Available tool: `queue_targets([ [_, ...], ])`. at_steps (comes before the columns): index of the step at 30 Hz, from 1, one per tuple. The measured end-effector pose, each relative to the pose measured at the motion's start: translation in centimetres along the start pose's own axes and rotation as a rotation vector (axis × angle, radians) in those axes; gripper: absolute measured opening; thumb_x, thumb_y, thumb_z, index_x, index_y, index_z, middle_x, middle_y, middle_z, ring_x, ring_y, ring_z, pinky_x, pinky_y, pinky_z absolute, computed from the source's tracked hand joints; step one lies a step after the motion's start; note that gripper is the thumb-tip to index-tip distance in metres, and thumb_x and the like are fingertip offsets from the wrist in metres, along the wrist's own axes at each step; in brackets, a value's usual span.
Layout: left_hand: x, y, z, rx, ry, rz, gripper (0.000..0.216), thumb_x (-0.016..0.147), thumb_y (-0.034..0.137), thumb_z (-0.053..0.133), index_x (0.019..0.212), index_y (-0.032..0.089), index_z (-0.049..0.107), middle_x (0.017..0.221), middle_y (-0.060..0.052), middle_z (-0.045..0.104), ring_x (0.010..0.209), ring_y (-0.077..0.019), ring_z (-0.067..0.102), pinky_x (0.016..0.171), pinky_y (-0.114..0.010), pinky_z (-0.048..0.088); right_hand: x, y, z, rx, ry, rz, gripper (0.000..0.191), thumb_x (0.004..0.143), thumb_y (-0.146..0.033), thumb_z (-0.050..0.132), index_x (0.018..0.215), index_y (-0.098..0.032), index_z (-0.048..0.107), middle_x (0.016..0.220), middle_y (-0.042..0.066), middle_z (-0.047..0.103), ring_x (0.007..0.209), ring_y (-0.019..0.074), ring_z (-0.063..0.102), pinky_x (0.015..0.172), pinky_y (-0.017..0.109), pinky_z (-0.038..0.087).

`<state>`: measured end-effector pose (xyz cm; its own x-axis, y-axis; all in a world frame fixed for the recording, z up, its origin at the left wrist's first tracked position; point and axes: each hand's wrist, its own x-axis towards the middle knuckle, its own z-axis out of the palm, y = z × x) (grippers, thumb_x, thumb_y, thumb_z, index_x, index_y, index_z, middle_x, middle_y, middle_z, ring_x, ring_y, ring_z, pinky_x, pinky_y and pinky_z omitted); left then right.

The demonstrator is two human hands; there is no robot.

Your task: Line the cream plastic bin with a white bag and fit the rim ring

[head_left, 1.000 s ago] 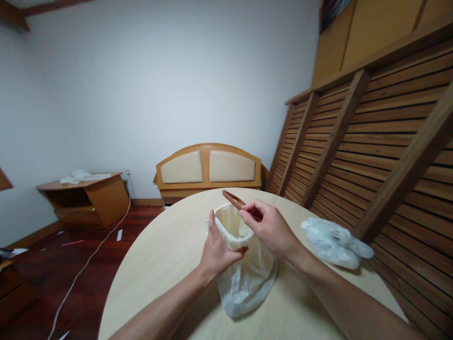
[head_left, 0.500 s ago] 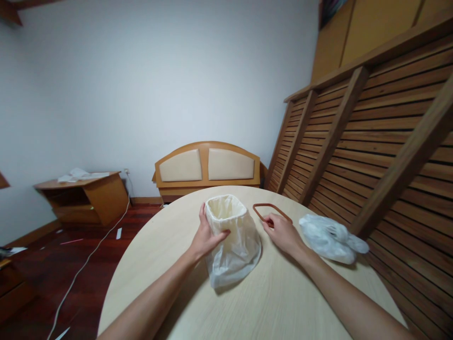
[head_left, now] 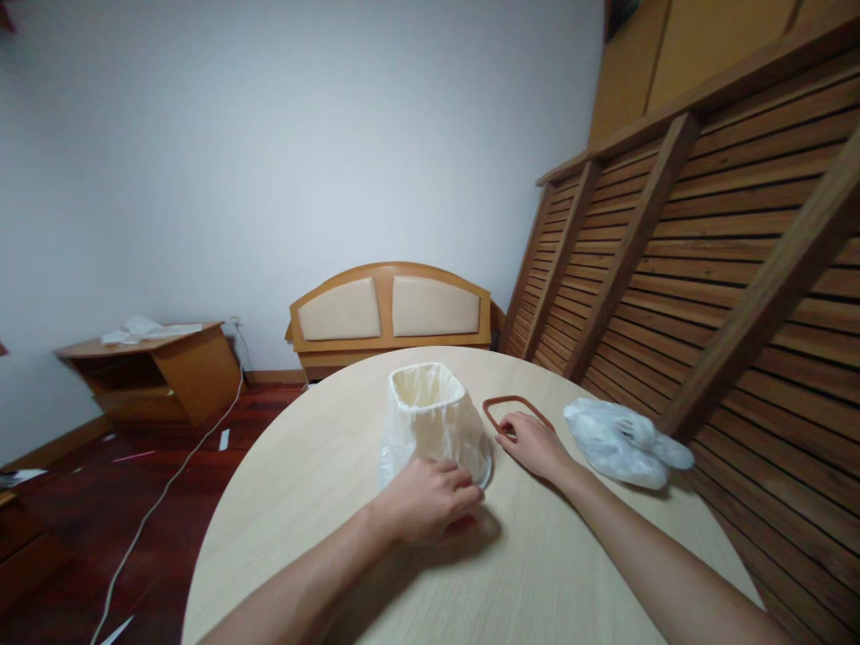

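A pale bin (head_left: 428,391) stands upright on the tabletop (head_left: 288,484), its squarish mouth facing up, with a translucent white liner (head_left: 440,432) draped over the rim and down the outside. To the right, apart from it, lies a thin brown rounded-rectangular ring (head_left: 505,399).

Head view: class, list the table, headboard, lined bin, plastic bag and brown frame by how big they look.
1. Table
2. Headboard
3. Lined bin and plastic bag: too alike to rank; the left hand hides part of the bin
4. Brown frame
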<state>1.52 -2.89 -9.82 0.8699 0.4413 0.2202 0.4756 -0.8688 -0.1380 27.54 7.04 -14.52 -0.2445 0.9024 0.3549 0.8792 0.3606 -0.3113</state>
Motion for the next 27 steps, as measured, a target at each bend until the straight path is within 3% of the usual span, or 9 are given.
queue_targets([
  [4, 1.0, 1.2, 1.3, 0.029, -0.066, -0.101, 0.016, 0.095, 0.029, 0.056, 0.088, 0.018, 0.067, 0.083, -0.004, 0.071, 0.071, -0.0172, 0.066, 0.058, -0.029, 0.044, -0.2, 0.1, 0.0, 0.02, -0.002, -0.009, 0.013, 0.088, -0.028, 0.062, 0.092, -0.018, 0.069, 0.101, 0.011, 0.073, 0.097, 0.0245, 0.066, 0.082, 0.031, 0.044],
  [7, 0.8, 0.8, 1.9, 0.043, -0.072, -0.09, 0.016, 0.096, 0.025, 0.055, 0.089, 0.019, 0.068, 0.085, -0.004, 0.072, 0.07, -0.0161, 0.066, 0.058, -0.028, 0.043, -0.3, -0.3, -0.4, 0.043, 0.017, -0.029, 0.016, 0.09, -0.03, 0.06, 0.097, -0.019, 0.069, 0.105, 0.009, 0.073, 0.101, 0.0243, 0.065, 0.087, 0.032, 0.044],
  [14, 1.2, 1.3, 2.1, 0.103, -0.05, -0.077, 0.013, 0.099, 0.023, 0.051, 0.095, 0.018, 0.063, 0.085, -0.003, 0.07, 0.075, -0.0174, 0.065, 0.06, -0.028, 0.046, -0.5, -2.2, -0.5, 0.168, 0.01, -0.038, 0.02, 0.09, -0.029, 0.057, 0.08, -0.019, 0.072, 0.101, 0.011, 0.071, 0.105, 0.0264, 0.06, 0.093, 0.035, 0.041],
  [18, 1.4, 1.8, 2.0, 0.085, 0.069, -0.038, 0.011, 0.098, 0.023, 0.052, 0.099, 0.018, 0.061, 0.089, -0.004, 0.07, 0.075, -0.0167, 0.064, 0.061, -0.027, 0.047, -0.6, -2.6, -0.2, 0.233, -0.047, -0.026, 0.013, 0.082, -0.021, 0.061, 0.074, -0.019, 0.07, 0.098, 0.01, 0.072, 0.103, 0.0258, 0.061, 0.093, 0.034, 0.041],
  [21, 1.3, 1.9, 2.0, 0.042, 0.219, -0.023, 0.014, 0.094, 0.016, 0.051, 0.105, 0.018, 0.06, 0.091, -0.005, 0.07, 0.069, -0.0151, 0.064, 0.057, -0.026, 0.048, -0.4, -2.7, -0.4, 0.292, -0.082, 0.018, 0.016, 0.083, -0.021, 0.057, 0.072, -0.018, 0.067, 0.084, 0.008, 0.073, 0.088, 0.0235, 0.064, 0.082, 0.032, 0.044],
  [25, 1.1, 1.8, 1.9, -0.044, 0.459, -0.08, 0.025, 0.09, 0.007, 0.046, 0.111, 0.017, 0.057, 0.095, -0.006, 0.07, 0.068, -0.014, 0.066, 0.055, -0.023, 0.051, -0.4, -3.4, -0.9, 0.39, -0.12, 0.099, 0.034, 0.095, -0.036, 0.046, 0.071, -0.018, 0.062, 0.074, 0.008, 0.072, 0.07, 0.0195, 0.065, 0.067, 0.03, 0.044],
  [27, 1.2, 1.8, 1.7, -0.085, 0.551, -0.125, 0.027, 0.091, 0.006, 0.044, 0.112, 0.018, 0.056, 0.096, -0.006, 0.07, 0.07, -0.0137, 0.068, 0.054, -0.022, 0.052, -0.6, -3.9, -1.1, 0.516, -0.213, 0.145, 0.04, 0.098, -0.047, 0.043, 0.077, -0.018, 0.061, 0.067, 0.005, 0.069, 0.061, 0.0169, 0.063, 0.059, 0.028, 0.043],
])
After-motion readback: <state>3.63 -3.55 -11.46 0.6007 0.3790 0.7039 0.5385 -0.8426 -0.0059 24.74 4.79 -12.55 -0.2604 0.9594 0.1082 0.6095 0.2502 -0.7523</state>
